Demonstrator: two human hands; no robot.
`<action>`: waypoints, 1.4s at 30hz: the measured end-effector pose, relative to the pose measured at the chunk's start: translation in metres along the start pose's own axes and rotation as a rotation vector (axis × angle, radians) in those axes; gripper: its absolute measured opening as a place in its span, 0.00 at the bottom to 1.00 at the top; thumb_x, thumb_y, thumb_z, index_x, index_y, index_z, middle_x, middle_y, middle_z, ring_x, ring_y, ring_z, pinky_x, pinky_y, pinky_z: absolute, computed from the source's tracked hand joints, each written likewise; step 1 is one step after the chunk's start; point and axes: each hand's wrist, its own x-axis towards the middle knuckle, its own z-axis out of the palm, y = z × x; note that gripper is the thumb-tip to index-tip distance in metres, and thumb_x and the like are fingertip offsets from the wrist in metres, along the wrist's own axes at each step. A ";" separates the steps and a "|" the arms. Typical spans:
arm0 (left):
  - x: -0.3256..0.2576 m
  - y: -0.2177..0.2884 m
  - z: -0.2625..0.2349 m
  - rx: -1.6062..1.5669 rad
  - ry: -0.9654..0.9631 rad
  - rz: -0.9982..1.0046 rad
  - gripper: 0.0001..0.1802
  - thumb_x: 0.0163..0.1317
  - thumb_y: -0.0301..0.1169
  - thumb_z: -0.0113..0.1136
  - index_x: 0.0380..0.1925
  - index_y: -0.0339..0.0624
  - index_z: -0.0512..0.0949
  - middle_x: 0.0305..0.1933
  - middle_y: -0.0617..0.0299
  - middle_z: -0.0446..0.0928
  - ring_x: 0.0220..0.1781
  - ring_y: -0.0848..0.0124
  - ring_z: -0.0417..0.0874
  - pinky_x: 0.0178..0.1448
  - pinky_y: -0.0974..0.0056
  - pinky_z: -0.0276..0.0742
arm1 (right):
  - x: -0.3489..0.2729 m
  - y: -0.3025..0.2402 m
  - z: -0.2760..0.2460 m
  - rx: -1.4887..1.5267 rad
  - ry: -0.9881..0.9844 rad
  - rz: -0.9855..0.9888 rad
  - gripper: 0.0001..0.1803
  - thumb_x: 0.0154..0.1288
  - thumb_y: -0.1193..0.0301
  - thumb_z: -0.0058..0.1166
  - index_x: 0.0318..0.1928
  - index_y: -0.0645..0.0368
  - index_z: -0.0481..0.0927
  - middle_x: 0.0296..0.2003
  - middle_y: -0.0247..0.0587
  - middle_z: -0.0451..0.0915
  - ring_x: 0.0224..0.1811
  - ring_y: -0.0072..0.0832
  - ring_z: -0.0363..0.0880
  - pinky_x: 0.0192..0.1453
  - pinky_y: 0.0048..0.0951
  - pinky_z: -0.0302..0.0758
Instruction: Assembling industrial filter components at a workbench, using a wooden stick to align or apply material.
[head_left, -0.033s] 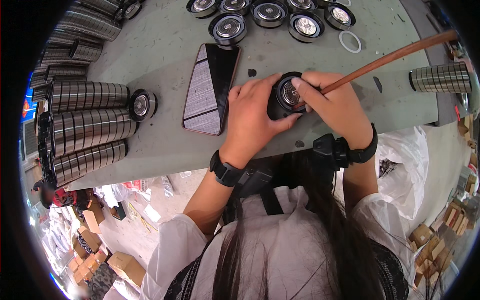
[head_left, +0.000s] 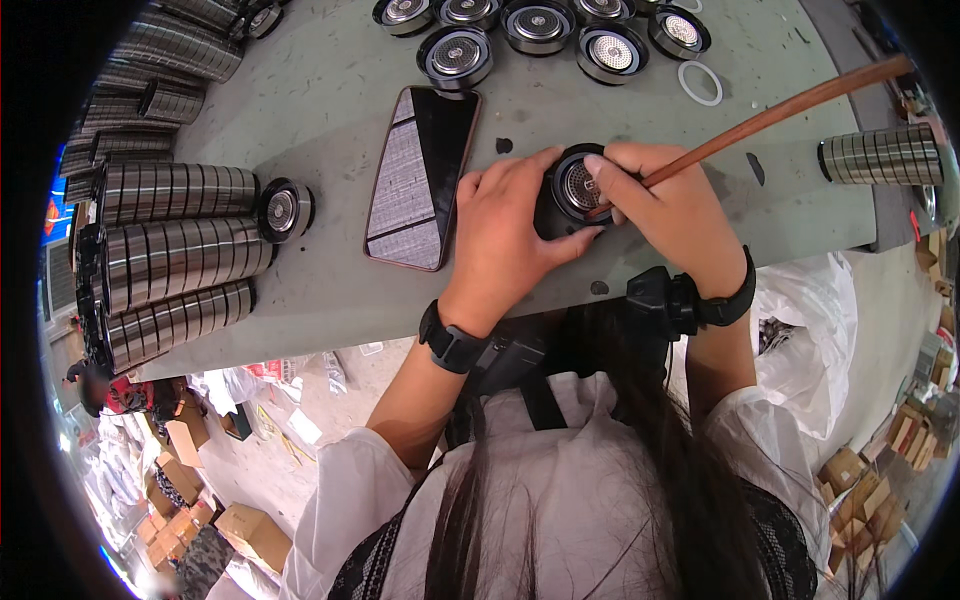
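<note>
Nothing shifted since the earlier frame. Left hand (head_left: pixel 505 235) clasping black round part (head_left: pixel 578 190) near table (head_left: pixel 330 90) front edge; right hand (head_left: pixel 670 205) pinching brown stick (head_left: pixel 790 105) into its centre, probably brushing. Five similar parts (head_left: pixel 455 55) lined far; stacked metal rings (head_left: pixel 180 255) left. Brown cardboard boxes (head_left: pixel 250 530) on floor, near-left and right.

Single view: head-worn fisheye, looking steeply down and slightly forward over the person's own chest and hair at lower centre of frame. Grey table (head_left: pixel 330 90) fills the upper half, close, at arm's reach. Floor with cardboard boxes (head_left: pixel 245 528) far below, lower left and right edges. Straight lines bow near the rim.
</note>
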 end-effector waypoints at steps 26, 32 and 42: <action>0.003 -0.001 -0.004 0.024 -0.019 -0.028 0.38 0.37 0.40 0.75 0.52 0.40 0.73 0.46 0.57 0.78 0.52 0.61 0.75 0.58 0.57 0.61 | 0.011 0.004 -0.011 -0.211 0.043 -0.162 0.14 0.62 0.65 0.53 0.27 0.64 0.75 0.20 0.52 0.71 0.24 0.49 0.70 0.28 0.40 0.65; 0.009 0.002 -0.006 0.036 0.026 0.014 0.38 0.37 0.40 0.75 0.51 0.40 0.73 0.47 0.56 0.77 0.53 0.58 0.74 0.58 0.55 0.63 | 0.010 -0.006 -0.010 -0.159 -0.024 -0.151 0.13 0.65 0.68 0.53 0.27 0.66 0.76 0.18 0.42 0.73 0.21 0.24 0.71 0.27 0.27 0.67; -0.015 0.003 0.001 0.107 -0.038 -0.038 0.43 0.36 0.42 0.76 0.53 0.34 0.69 0.47 0.50 0.75 0.52 0.53 0.73 0.59 0.54 0.62 | 0.008 0.006 0.027 -0.320 0.217 -0.270 0.14 0.64 0.61 0.52 0.27 0.59 0.75 0.22 0.46 0.74 0.28 0.45 0.75 0.30 0.41 0.69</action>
